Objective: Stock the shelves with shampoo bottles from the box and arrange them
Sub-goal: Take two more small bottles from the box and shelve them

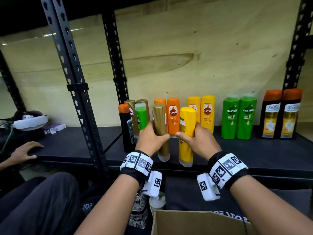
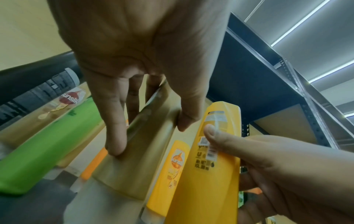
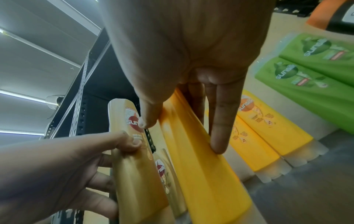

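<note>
Black shelf (image 1: pixel 254 150) against plywood wall (image 1: pixel 186 56); left hand (image 1: pixel 150 138) gripping gold bottle (image 1: pixel 160 122), right hand (image 1: pixel 198 139) yellow bottle (image 1: pixel 186 126)

Gold bottle (image 1: pixel 160 131), yellow bottle (image 1: pixel 186 138) (cap-down)

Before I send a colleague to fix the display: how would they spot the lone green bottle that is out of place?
On the black shelf with bottles along its wooden back wall, go to the mixed cluster at the left end beside the slotted upright. The green bottle stands there between a black bottle with an orange cap and gold ones, apart from the green pair farther right.
</note>
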